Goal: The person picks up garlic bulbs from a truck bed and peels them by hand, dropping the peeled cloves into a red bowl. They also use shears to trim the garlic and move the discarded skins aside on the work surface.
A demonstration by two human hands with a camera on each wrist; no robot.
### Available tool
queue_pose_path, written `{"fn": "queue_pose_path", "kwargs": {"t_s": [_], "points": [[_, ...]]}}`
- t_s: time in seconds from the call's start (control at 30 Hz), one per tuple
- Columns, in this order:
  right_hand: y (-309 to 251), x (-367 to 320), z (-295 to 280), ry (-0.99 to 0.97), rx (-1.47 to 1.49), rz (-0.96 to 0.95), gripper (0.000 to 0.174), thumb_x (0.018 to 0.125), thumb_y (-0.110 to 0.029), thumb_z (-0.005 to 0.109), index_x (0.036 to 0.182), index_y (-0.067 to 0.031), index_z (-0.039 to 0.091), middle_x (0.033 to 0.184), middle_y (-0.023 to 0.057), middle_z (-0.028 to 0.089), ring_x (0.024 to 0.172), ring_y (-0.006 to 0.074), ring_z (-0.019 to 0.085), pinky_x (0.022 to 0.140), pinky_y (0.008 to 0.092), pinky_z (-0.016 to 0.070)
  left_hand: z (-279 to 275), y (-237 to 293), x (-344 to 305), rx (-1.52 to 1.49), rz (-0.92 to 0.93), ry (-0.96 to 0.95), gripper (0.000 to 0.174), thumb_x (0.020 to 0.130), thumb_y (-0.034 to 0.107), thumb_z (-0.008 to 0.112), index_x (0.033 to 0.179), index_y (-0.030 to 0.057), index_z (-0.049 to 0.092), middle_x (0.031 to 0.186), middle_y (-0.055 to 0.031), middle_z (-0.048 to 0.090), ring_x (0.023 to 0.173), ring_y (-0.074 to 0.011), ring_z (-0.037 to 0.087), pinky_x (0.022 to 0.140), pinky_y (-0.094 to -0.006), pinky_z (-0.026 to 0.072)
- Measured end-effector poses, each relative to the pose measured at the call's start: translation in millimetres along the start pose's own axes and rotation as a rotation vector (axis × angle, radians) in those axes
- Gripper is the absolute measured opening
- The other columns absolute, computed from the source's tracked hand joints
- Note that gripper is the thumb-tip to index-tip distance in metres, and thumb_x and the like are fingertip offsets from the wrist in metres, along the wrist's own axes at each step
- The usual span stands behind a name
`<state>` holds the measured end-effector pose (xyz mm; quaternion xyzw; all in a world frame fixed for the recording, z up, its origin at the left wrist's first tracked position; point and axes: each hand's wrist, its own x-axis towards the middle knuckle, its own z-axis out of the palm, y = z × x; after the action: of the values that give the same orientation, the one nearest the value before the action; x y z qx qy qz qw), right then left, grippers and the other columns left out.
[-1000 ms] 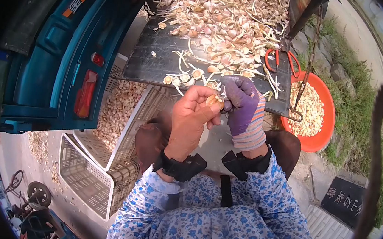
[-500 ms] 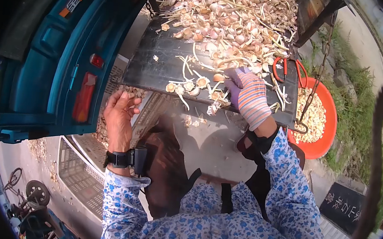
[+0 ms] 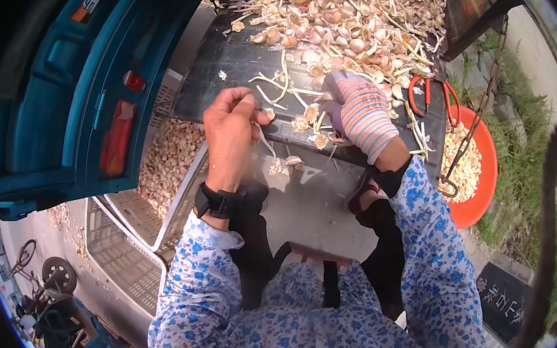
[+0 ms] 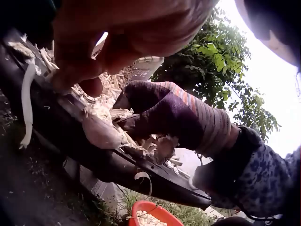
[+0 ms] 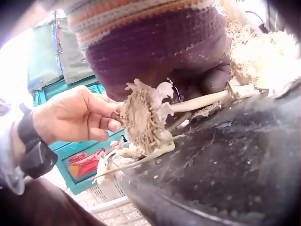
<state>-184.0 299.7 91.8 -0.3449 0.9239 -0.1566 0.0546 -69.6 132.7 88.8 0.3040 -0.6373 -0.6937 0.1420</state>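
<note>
Where the dark surface (image 3: 235, 69) juts toward the person, a garlic pile (image 3: 346, 26) covers its far part. A crate (image 3: 190, 185) of cloves stands below at left and an orange basin (image 3: 481, 193) at right. The gloved right hand (image 3: 359, 111) lies at the pile's near edge. The bare left hand (image 3: 229, 129) is just left of it. Red scissors (image 3: 427, 94) rest right of the glove. Right fingers curl round a stalk (image 5: 197, 101). Left fingers bunch narrow at its root disc (image 5: 140, 120); whether they grip it cannot be told.
</note>
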Motion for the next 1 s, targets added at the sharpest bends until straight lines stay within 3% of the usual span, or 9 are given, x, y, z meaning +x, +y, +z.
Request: {"fn": "queue_pose_path", "kwargs": {"t_s": [0.1,0.17,0.3,0.37,0.43,0.57,0.7,0.9,1.0], "points": [[8.7,2.7,-0.1,0.029,0.568,0.239,0.034,0.074,-0.024,0.067,0.102,-0.0059,0.061,0.092,0.0156,0.064,0.084,0.0317,0.062,0.074,0.0408,0.0489,-7.9,-4.7,-6.4,-0.349,-0.228,-0.192,0.026,0.093,0.021,0.054,0.104,-0.0037,0.053,0.084,-0.0133,0.061,0.066,-0.0164,0.062,0.049,-0.0227,0.0439],[-15.1,-9.5,-10.9,0.008,0.750,0.097,0.029,0.077,-0.012,0.070,0.104,-0.0044,0.061,0.089,0.0034,0.063,0.078,0.0095,0.054,0.064,0.0264,0.0462,-0.5,3.3,-17.5,-0.509,-0.317,-0.299,0.032,0.094,0.025,0.053,0.105,-0.0043,0.052,0.092,-0.0181,0.059,0.073,-0.0184,0.061,0.052,-0.0238,0.0451],[-42.2,-27.2,-16.2,0.170,0.814,-0.019,0.032,0.081,-0.015,0.067,0.112,-0.0061,0.062,0.092,0.0036,0.063,0.082,0.0090,0.056,0.069,0.0236,0.0462,-8.4,-3.5,-10.8,-0.773,-0.440,-0.439,0.029,0.094,0.018,0.052,0.107,-0.0075,0.051,0.101,-0.0223,0.057,0.077,-0.0177,0.057,0.055,-0.0234,0.0443],[-51.3,-48.6,-21.4,0.181,1.050,0.043,0.026,0.085,-0.012,0.062,0.109,-0.0028,0.062,0.090,0.0027,0.063,0.085,0.0088,0.058,0.075,0.0236,0.0474,-32.4,-1.6,-10.3,-0.747,-0.300,-0.470,0.019,0.091,0.008,0.053,0.102,-0.0076,0.053,0.099,-0.0205,0.060,0.078,-0.0170,0.059,0.059,-0.0229,0.0464],[-60.2,-75.1,-18.9,0.099,1.144,0.147,0.023,0.084,-0.009,0.061,0.106,-0.0020,0.063,0.088,0.0030,0.063,0.085,0.0091,0.058,0.074,0.0249,0.0479,-67.4,-2.2,-6.8,-0.578,-0.163,-0.382,0.018,0.091,0.007,0.053,0.101,-0.0076,0.055,0.097,-0.0189,0.061,0.075,-0.0153,0.058,0.057,-0.0235,0.0452],[-46.4,-125.4,35.3,-0.265,0.727,-0.061,0.023,0.082,-0.018,0.061,0.099,-0.0023,0.062,0.081,0.0165,0.063,0.073,0.0306,0.062,0.064,0.0351,0.0485,-158.9,-37.1,6.6,-0.029,-0.111,0.065,0.025,0.090,0.012,0.057,0.107,-0.0064,0.056,0.099,-0.0143,0.061,0.077,-0.0133,0.059,0.059,-0.0239,0.0456],[-53.9,-150.4,69.9,-0.470,0.620,-0.137,0.025,0.077,-0.013,0.065,0.099,-0.0025,0.060,0.088,0.0168,0.060,0.078,0.0349,0.060,0.066,0.0391,0.0482,-219.6,-91.8,8.6,0.764,-0.173,0.342,0.050,0.086,0.022,0.060,0.124,-0.0080,0.049,0.116,-0.0208,0.058,0.111,-0.0290,0.053,0.095,-0.0331,0.0388],[-47.9,-112.0,15.3,-0.112,0.489,-0.153,0.025,0.075,-0.011,0.066,0.099,-0.0040,0.062,0.093,0.0139,0.061,0.080,0.0333,0.060,0.067,0.0399,0.0476,-145.5,-77.7,12.5,0.738,-0.171,-0.381,0.020,0.079,0.010,0.057,0.093,-0.0036,0.063,0.083,-0.0185,0.066,0.080,-0.0290,0.063,0.072,-0.0377,0.0465],[-29.6,-93.9,-12.1,0.207,0.291,-0.140,0.034,0.069,0.002,0.068,0.103,-0.0029,0.061,0.095,0.0149,0.061,0.084,0.0316,0.061,0.070,0.0373,0.0487,-96.5,-130.6,33.1,1.106,-0.262,-0.711,0.023,0.077,0.010,0.052,0.093,-0.0023,0.064,0.093,-0.0245,0.064,0.089,-0.0374,0.062,0.078,-0.0415,0.0476]]}}
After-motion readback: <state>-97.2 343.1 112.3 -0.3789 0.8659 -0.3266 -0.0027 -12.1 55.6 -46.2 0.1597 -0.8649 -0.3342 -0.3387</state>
